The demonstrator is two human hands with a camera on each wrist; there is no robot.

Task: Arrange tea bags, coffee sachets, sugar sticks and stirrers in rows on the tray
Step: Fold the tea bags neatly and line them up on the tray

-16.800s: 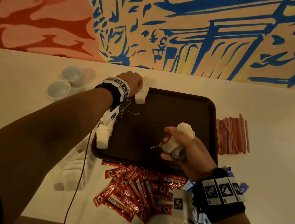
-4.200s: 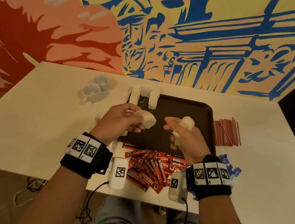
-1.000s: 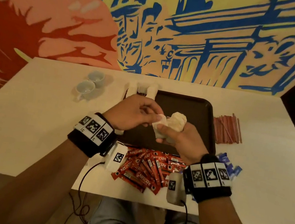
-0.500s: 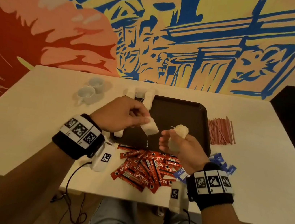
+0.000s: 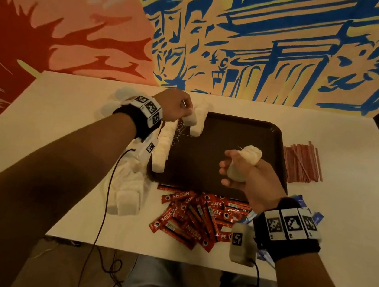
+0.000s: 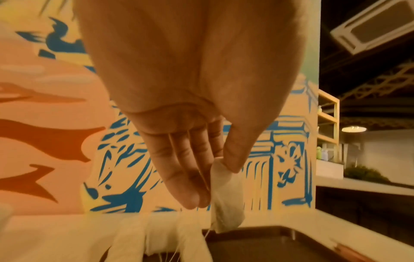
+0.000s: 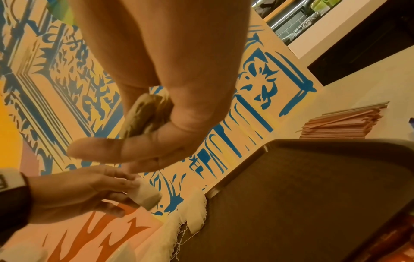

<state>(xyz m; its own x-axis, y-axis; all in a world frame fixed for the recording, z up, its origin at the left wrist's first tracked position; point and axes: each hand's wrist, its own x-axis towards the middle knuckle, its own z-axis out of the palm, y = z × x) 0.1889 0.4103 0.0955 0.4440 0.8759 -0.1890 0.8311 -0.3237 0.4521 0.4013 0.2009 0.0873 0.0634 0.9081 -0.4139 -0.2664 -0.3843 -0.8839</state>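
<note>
White tea bags (image 5: pixel 162 150) line the dark tray's (image 5: pixel 228 134) left edge; red sachets (image 5: pixel 195 214), seemingly coffee, lie before it.

My left wrist hides the cups (image 5: pixel 113 106) at the far left — only pale edges show. My right wrist covers most of the blue sachets (image 5: pixel 314 215); their print is unreadable.

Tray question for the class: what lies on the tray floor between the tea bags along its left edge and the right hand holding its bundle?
In the head view, only bare dark tray separates the tea bags from the right hand.
</note>
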